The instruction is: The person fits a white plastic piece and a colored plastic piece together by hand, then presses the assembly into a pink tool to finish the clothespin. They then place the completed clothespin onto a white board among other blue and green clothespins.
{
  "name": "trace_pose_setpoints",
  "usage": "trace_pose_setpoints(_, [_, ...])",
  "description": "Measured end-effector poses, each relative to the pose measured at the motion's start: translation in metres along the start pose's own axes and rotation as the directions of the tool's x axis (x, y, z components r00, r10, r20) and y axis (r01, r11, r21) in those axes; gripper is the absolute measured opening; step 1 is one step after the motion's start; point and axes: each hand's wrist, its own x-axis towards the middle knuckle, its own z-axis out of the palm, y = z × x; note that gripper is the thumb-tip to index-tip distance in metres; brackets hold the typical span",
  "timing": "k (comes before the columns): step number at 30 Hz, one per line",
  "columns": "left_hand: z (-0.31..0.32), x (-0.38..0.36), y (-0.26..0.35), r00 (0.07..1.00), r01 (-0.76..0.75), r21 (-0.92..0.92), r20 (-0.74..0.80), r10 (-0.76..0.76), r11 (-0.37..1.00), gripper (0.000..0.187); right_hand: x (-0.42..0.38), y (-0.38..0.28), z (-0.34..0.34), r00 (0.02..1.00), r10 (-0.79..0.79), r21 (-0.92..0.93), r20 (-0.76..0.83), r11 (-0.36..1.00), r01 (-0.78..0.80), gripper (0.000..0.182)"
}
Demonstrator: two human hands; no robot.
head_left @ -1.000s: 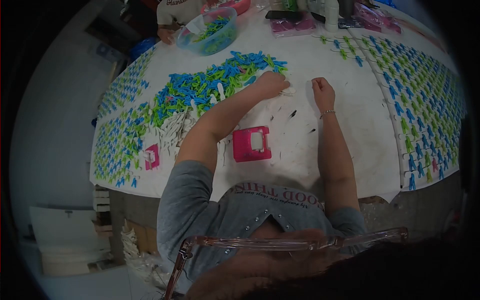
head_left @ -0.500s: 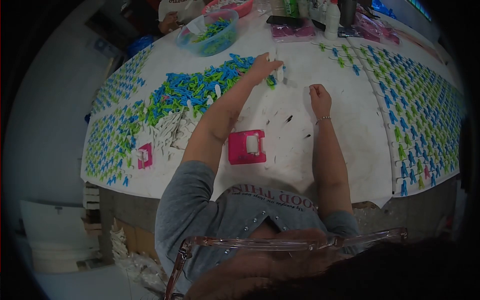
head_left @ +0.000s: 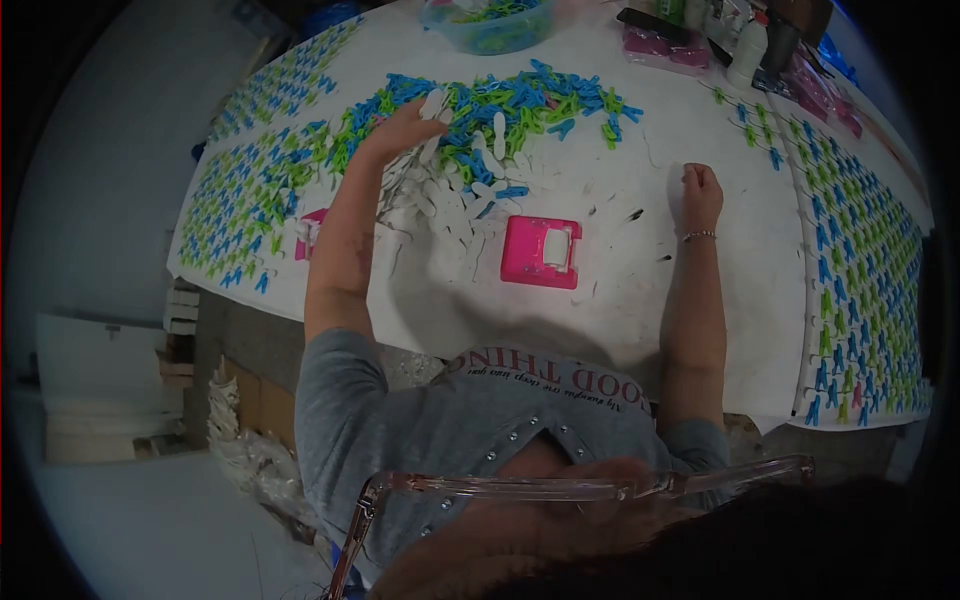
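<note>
Thumb and fingers apart, my left hand (head_left: pixel 405 132) is over the left part of a heap of blue and green clips (head_left: pixel 480 105). A white oval piece (head_left: pixel 432 103) lies against its fingertips; a firm hold on it does not show. More white pieces (head_left: pixel 425 195) with thin strings lie below this hand. My right hand (head_left: pixel 702 190) is closed above the white table (head_left: pixel 640 330), right of the heap; what its fingers hold, if anything, is too small to make out. Between my forearms sits a pink dispenser (head_left: pixel 520 250) with a white roll.
Rows of clips (head_left: pixel 865 270) cover the right side, with others (head_left: pixel 235 190) at the left. A second pink item (head_left: pixel 308 232) is partly behind my left forearm. At the back are a blue basin (head_left: pixel 490 32), a dark phone (head_left: pixel 652 24) and a white bottle (head_left: pixel 748 50).
My left hand has moved left across the heap, and more white pieces now lie spread along its lower edge. The view has shifted. My right hand remains closed.
</note>
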Motion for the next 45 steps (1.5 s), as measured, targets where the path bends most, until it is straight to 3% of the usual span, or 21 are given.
trace_pose_setpoints(3, [-0.022, -0.022, -0.045, 0.999, -0.033, 0.136, 0.021, 0.030, 0.990, 0.052, -0.002, 0.002, 0.003, 1.000, -0.014, 0.005, -0.024, 1.000, 0.014, 0.018])
trace_pose_setpoints(5, [-0.027, -0.010, -0.096, 0.978, -0.167, 0.571, 0.200, 0.062, 0.804, 0.063, -0.002, 0.001, 0.001, 1.000, -0.025, -0.081, 0.008, 0.996, 0.026, 0.020])
trace_pose_setpoints(6, [-0.020, -0.013, -0.095, 0.976, -0.181, 0.566, 0.204, 0.077, 0.804, 0.063, -0.002, 0.000, -0.001, 0.999, -0.032, -0.088, -0.004, 0.996, 0.032, 0.020])
trace_pose_setpoints(8, [0.001, -0.032, -0.092, 0.918, -0.213, 0.789, -0.041, 0.395, 0.577, 0.066, -0.006, -0.004, 0.001, 0.998, -0.060, -0.227, 0.036, 0.972, 0.066, 0.021])
trace_pose_setpoints(9, [0.012, -0.031, -0.075, 0.917, -0.214, 0.777, -0.050, 0.396, 0.592, 0.049, -0.006, -0.006, 0.000, 0.998, -0.061, -0.233, 0.034, 0.970, 0.068, 0.021])
trace_pose_setpoints(10, [0.023, -0.032, -0.063, 0.918, -0.213, 0.773, -0.051, 0.393, 0.597, 0.049, -0.009, -0.007, 0.001, 0.991, -0.109, -0.297, 0.075, 0.947, 0.126, 0.021])
trace_pose_setpoints(12, [0.044, -0.031, -0.047, 0.834, -0.514, 0.515, 0.114, 0.540, 0.686, 0.027, -0.012, -0.009, 0.004, 0.980, -0.153, -0.358, 0.127, 0.915, 0.189, 0.021])
trace_pose_setpoints(14, [0.068, -0.021, -0.046, 0.778, -0.621, 0.447, 0.246, 0.579, 0.644, 0.016, -0.014, -0.013, 0.003, 0.980, -0.139, -0.377, 0.144, 0.908, 0.185, 0.022])
trace_pose_setpoints(17, [0.102, -0.010, -0.045, 0.736, -0.670, 0.460, 0.310, 0.602, 0.583, 0.020, -0.016, -0.013, 0.004, 0.980, -0.146, -0.387, 0.136, 0.903, 0.188, 0.024])
trace_pose_setpoints(20, [0.122, -0.012, -0.046, 0.775, -0.587, 0.639, 0.265, 0.574, 0.497, 0.020, -0.014, -0.015, 0.008, 0.977, -0.145, -0.502, 0.154, 0.840, 0.203, 0.028])
trace_pose_setpoints(24, [0.116, -0.007, -0.049, 0.770, -0.580, 0.659, 0.253, 0.585, 0.479, 0.023, -0.009, -0.044, 0.030, 0.988, -0.090, -0.672, 0.123, 0.725, 0.149, 0.036])
trace_pose_setpoints(26, [0.107, -0.011, -0.040, 0.877, -0.470, 0.539, 0.197, 0.439, 0.699, 0.025, -0.002, -0.053, 0.042, 0.981, -0.102, -0.737, 0.166, 0.648, 0.192, 0.041])
trace_pose_setpoints(30, [0.087, -0.014, -0.033, 0.951, -0.309, 0.362, 0.105, 0.291, 0.879, 0.027, 0.017, -0.045, 0.051, 0.982, 0.011, -0.753, 0.188, 0.644, 0.137, 0.036])
trace_pose_setpoints(32, [0.076, -0.013, -0.041, 0.928, -0.338, 0.280, -0.062, 0.368, 0.898, 0.029, 0.031, -0.037, 0.047, 0.959, 0.136, -0.695, 0.247, 0.715, 0.078, 0.029])
trace_pose_setpoints(33, [0.071, -0.012, -0.047, 0.928, -0.335, 0.277, -0.066, 0.366, 0.901, 0.029, 0.030, -0.039, 0.046, 0.959, 0.134, -0.696, 0.251, 0.713, 0.083, 0.029])
trace_pose_setpoints(35, [0.065, -0.012, -0.061, 0.831, -0.323, 0.528, -0.239, 0.502, 0.786, 0.029, 0.025, -0.040, 0.037, 0.945, 0.082, -0.642, 0.316, 0.752, 0.149, 0.026])
trace_pose_setpoints(38, [0.072, -0.023, -0.067, 0.725, -0.346, 0.499, -0.396, 0.564, 0.795, 0.025, 0.012, -0.030, 0.025, 0.966, 0.025, -0.456, 0.256, 0.885, 0.098, 0.025])
trace_pose_setpoints(41, [0.088, -0.050, -0.063, 0.763, -0.478, 0.372, -0.273, 0.586, 0.796, 0.025, -0.001, -0.023, 0.012, 0.947, 0.096, -0.178, 0.307, 0.983, -0.042, 0.021])
trace_pose_setpoints(42, [0.097, -0.060, -0.068, 0.765, -0.478, 0.367, -0.274, 0.583, 0.798, 0.025, -0.013, -0.029, 0.008, 0.946, 0.099, -0.184, 0.308, 0.982, -0.043, 0.021])
trace_pose_setpoints(44, [0.115, -0.080, -0.082, 0.704, -0.626, 0.402, -0.075, 0.706, 0.668, 0.028, -0.045, -0.057, 0.002, 0.850, 0.270, 0.071, 0.453, 0.939, -0.336, 0.016])
trace_pose_setpoints(45, [0.120, -0.093, -0.085, 0.709, -0.618, 0.407, -0.083, 0.701, 0.673, 0.028, -0.057, -0.063, -0.001, 0.846, 0.266, 0.070, 0.463, 0.940, -0.334, 0.016])
